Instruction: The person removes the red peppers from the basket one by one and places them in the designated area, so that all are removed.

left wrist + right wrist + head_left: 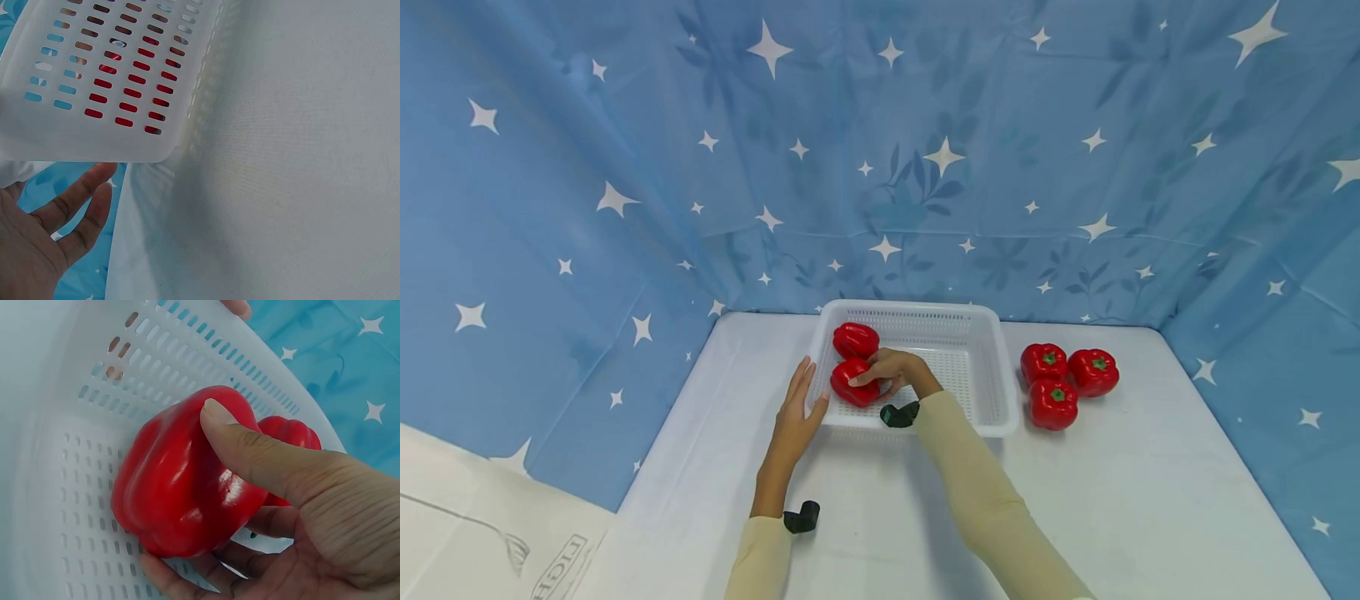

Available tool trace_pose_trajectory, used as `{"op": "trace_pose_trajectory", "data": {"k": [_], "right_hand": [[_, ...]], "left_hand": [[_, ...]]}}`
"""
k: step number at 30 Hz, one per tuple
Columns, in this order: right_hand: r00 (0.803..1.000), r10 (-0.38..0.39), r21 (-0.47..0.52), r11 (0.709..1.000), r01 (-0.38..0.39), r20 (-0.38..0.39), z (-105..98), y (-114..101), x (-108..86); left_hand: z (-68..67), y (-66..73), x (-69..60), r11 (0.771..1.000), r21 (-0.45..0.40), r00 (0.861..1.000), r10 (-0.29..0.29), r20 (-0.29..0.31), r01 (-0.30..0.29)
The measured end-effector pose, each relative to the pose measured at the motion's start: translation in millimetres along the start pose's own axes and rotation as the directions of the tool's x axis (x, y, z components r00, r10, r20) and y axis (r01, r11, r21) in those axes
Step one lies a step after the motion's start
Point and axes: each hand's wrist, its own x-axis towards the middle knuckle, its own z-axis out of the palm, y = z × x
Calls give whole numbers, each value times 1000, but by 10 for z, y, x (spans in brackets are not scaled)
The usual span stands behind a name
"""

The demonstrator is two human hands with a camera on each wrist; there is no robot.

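My right hand grips a red bell pepper inside the white plastic basket, near its left end. In the right wrist view the thumb lies over the pepper and the fingers curl beneath it. Another red bell pepper lies in the basket just behind the held one. Beside the basket's left wall is my left hand, its fingers extended along the rim. The left wrist view has these fingers spread and close to the basket's edge; whether they touch it I cannot tell.
Three red bell peppers stand grouped on the white table, right of the basket. A blue curtain with white stars hangs behind the table and along its sides.
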Motion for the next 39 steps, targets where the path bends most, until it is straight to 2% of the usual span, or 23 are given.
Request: {"op": "trace_pose_trajectory", "data": {"k": [6, 10, 21, 31, 39], "right_hand": [[999, 44, 53, 998, -45, 7, 11, 16, 30], [999, 44, 52, 998, -44, 2, 10, 26, 35], [998, 14, -86, 996, -20, -67, -6, 3, 0], [1000, 13, -67, 998, -14, -13, -11, 2, -24], [999, 37, -49, 998, -38, -7, -48, 7, -86]], "left_hand": [[12, 20, -6, 1000, 6, 1000, -12, 19, 12], [16, 40, -3, 1000, 11, 1000, -18, 22, 18], [4, 51, 20, 1000, 18, 1000, 0, 4, 0], [3, 31, -1, 1000, 20, 1000, 5, 6, -5], [-13, 9, -9, 1000, 26, 1000, 8, 2, -8]]}}
